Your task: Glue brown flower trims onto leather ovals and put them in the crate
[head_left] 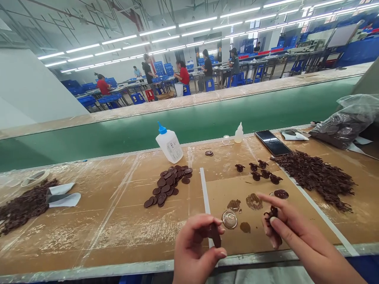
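Note:
Near the front edge of the bench, my left hand (pixel 198 248) grips a dark brown disc (pixel 215 235) between thumb and fingers. My right hand (pixel 288 227) pinches a small dark brown twisted figure (pixel 271 213), its index finger stretched out to the left. Between the hands, a round clear dish (pixel 229 219) lies on the cardboard among wet-looking stains. Just beyond my right fingers rests a dark oval piece (pixel 281 193). Several small dark figures (pixel 265 173) stand farther back. Left of the white tape strip is a pile of dark brown discs (pixel 170 181).
A white bottle with blue nozzle (pixel 170 144) and a small dropper bottle (pixel 238 133) stand toward the back. At right lie a phone (pixel 272 142), a heap of dark twisted pieces (pixel 316 177) and a plastic bag (pixel 346 122). Another dark heap (pixel 26 203) and a tape roll (pixel 35 178) are left.

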The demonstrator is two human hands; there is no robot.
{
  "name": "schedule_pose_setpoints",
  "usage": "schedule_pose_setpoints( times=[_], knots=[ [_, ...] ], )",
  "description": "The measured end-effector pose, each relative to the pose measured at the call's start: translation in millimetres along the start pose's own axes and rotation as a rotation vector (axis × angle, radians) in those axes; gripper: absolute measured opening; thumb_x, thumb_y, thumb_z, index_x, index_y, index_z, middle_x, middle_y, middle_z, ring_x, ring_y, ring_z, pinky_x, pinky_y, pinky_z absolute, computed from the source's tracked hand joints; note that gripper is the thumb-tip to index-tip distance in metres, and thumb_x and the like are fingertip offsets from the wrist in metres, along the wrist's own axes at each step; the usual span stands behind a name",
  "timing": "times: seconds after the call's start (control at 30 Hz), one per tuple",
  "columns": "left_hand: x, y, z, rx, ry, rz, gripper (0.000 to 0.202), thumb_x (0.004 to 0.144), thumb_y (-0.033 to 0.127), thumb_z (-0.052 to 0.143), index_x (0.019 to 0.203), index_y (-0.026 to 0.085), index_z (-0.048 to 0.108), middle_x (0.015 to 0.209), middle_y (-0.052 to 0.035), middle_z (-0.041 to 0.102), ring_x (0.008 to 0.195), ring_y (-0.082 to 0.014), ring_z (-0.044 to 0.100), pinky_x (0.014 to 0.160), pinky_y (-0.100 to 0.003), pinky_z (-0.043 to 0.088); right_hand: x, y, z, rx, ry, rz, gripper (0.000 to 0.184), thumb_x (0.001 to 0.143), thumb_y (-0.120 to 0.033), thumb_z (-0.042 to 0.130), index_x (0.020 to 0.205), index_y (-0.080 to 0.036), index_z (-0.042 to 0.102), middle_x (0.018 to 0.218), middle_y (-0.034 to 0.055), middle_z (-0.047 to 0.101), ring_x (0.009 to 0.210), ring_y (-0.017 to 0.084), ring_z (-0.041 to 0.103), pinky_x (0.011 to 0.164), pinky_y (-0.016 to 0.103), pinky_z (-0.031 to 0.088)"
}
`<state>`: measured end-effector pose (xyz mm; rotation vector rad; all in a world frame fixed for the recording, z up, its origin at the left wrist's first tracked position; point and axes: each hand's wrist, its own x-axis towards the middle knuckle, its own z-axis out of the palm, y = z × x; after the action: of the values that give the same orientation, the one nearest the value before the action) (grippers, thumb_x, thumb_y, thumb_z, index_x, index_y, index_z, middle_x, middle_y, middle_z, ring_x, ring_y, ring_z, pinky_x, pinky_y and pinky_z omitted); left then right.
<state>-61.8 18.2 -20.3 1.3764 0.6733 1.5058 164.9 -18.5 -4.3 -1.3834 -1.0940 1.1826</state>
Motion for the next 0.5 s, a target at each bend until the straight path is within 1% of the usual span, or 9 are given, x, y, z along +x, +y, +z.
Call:
schedule_pose_setpoints(
  times=[0.03,0.07,0.1,0.17,0.23,0.27,0.33,0.43,0.5],
  knots=[
    [0.4,1.9,-5.8,0.025,-0.002,0.004,0.040,0.078,0.024,0.088,0.115,0.026,0.074,0.098,-0.0066,0.077,0.079,-0.0183,0.075,0.065,-0.019,0.060,1.8,2.1,-2.9,0.002,-0.002,0.005,0.052,0.100,-0.055,0.051,0.146,-0.031,0.049,0.077,-0.0018,0.066,0.069,0.018,0.063,0.076,0.033,0.052],
    [1.2,3.9,-10.9,0.049,-0.010,0.009,0.041,0.079,0.022,0.087,0.117,0.027,0.074,0.099,-0.0071,0.077,0.079,-0.0186,0.075,0.065,-0.020,0.061,4.3,3.8,-5.3,0.015,-0.010,0.025,0.053,0.100,-0.055,0.051,0.146,-0.030,0.044,0.076,-0.0022,0.067,0.068,0.018,0.064,0.075,0.034,0.052],
    [2.2,5.8,-15.0,0.066,-0.024,0.016,0.042,0.079,0.020,0.087,0.119,0.027,0.074,0.099,-0.0072,0.077,0.080,-0.0187,0.075,0.066,-0.020,0.061,7.2,4.9,-7.3,0.036,-0.027,0.057,0.050,0.099,-0.056,0.053,0.140,-0.028,0.046,0.076,-0.0015,0.069,0.068,0.019,0.066,0.074,0.035,0.052],
    [4.7,8.7,-19.8,0.066,-0.059,0.028,0.043,0.081,0.016,0.085,0.121,0.028,0.073,0.098,-0.0066,0.077,0.079,-0.0182,0.076,0.067,-0.020,0.061,13.4,5.1,-9.8,0.081,-0.070,0.138,0.042,0.095,-0.060,0.059,0.118,-0.025,0.055,0.081,0.0028,0.074,0.072,0.021,0.070,0.071,0.035,0.053],
    [6.7,9.1,-20.4,0.024,-0.098,-0.013,0.043,0.080,0.014,0.084,0.119,0.028,0.074,0.099,-0.0062,0.075,0.079,-0.0180,0.076,0.067,-0.020,0.061,18.6,3.7,-10.1,0.090,-0.092,0.198,0.043,0.088,-0.062,0.067,0.100,-0.022,0.059,0.085,0.0070,0.077,0.075,0.023,0.072,0.070,0.035,0.054],
    [7.0,8.1,-19.5,-0.016,-0.110,-0.050,0.042,0.079,0.014,0.085,0.117,0.028,0.074,0.101,-0.0060,0.074,0.079,-0.0177,0.076,0.067,-0.021,0.061,20.4,3.2,-9.6,0.083,-0.096,0.211,0.043,0.086,-0.062,0.070,0.096,-0.021,0.061,0.084,0.0076,0.078,0.074,0.023,0.072,0.070,0.035,0.055],
    [5.9,4.0,-16.5,-0.138,-0.123,-0.150,0.041,0.077,0.015,0.088,0.115,0.028,0.075,0.104,-0.0053,0.074,0.077,-0.0167,0.076,0.068,-0.020,0.061,22.2,3.2,-7.4,0.073,-0.104,0.209,0.041,0.085,-0.060,0.072,0.094,-0.021,0.065,0.079,0.0063,0.076,0.070,0.022,0.070,0.068,0.034,0.054],
    [1.7,-3.8,-11.2,-0.342,-0.142,-0.313,0.043,0.075,0.017,0.090,0.113,0.028,0.075,0.101,-0.0043,0.076,0.076,-0.0156,0.077,0.069,-0.019,0.060,21.1,4.8,-3.1,0.046,-0.105,0.149,0.037,0.089,-0.057,0.069,0.090,-0.021,0.069,0.069,0.0023,0.069,0.063,0.018,0.064,0.062,0.030,0.053],
    [-0.6,-8.2,-7.7,-0.456,-0.149,-0.383,0.043,0.073,0.016,0.092,0.112,0.027,0.075,0.101,-0.0038,0.077,0.075,-0.0147,0.077,0.069,-0.018,0.059,19.4,3.7,0.4,-0.027,-0.032,0.060,0.031,0.092,-0.053,0.067,0.092,-0.023,0.071,0.069,0.0017,0.067,0.064,0.019,0.063,0.063,0.030,0.054]
  ],
)
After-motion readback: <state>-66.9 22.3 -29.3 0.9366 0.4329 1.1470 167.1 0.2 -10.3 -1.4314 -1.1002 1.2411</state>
